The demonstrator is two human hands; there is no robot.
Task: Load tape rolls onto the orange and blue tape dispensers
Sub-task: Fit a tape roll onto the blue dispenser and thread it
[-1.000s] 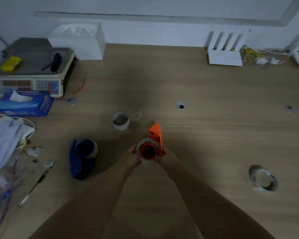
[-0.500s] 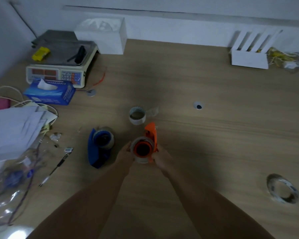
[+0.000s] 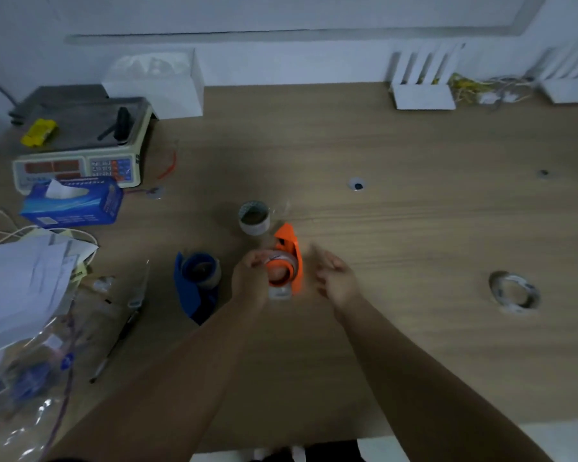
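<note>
The orange tape dispenser [image 3: 289, 258] stands on the wooden table [image 3: 397, 235] with a clear tape roll [image 3: 281, 273] seated on its hub. My left hand [image 3: 252, 281] grips the left side of that roll. My right hand [image 3: 336, 280] hovers just right of the dispenser, fingers apart and blurred, touching nothing. The blue tape dispenser [image 3: 196, 288] lies to the left with a roll on it. A loose tape roll [image 3: 254, 217] stands just behind the orange dispenser. Another loose clear roll [image 3: 514, 292] lies flat far right.
A weighing scale [image 3: 80, 145], a blue tissue box [image 3: 72, 203] and a white box [image 3: 156, 81] stand at the back left. Papers [image 3: 24, 281] and plastic bags [image 3: 20, 378] fill the left edge. A pen [image 3: 114, 348] lies near the blue dispenser. White racks [image 3: 422, 83] stand at the back right.
My right hand has let go of the orange dispenser and moved off to the right. The dispenser now rests on the table, with my left hand still on the roll.
</note>
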